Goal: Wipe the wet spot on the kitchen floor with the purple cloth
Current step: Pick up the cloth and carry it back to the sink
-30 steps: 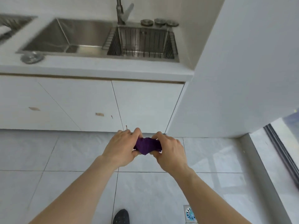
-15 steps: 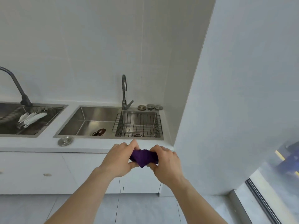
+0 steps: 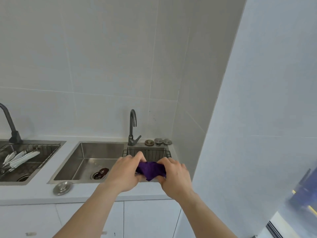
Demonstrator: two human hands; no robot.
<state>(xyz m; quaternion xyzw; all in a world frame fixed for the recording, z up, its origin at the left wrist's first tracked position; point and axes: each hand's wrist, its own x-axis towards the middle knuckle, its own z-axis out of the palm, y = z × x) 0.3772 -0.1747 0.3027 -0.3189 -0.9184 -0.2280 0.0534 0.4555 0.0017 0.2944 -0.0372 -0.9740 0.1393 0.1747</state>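
The purple cloth [image 3: 151, 170] is bunched between both hands, held in the air over the front right part of the steel sink [image 3: 89, 162]. My left hand [image 3: 126, 171] grips its left end and my right hand [image 3: 175, 175] grips its right end, knuckles up. A small corner of cloth hangs down between them. The floor and any wet spot are out of view.
A dark tap [image 3: 133, 127] stands behind the sink, with a wire basket [image 3: 147, 152] in its right half and several metal strainer caps [image 3: 158, 142] behind. A second sink [image 3: 25, 160] with white utensils lies at left. A metal plug [image 3: 62, 188] rests on the counter. A wall [image 3: 257, 117] rises at right.
The view has tilted up from the floor to the counter and wall. Both hands have kept hold of the cloth and now appear over the sink instead of the floor tiles.
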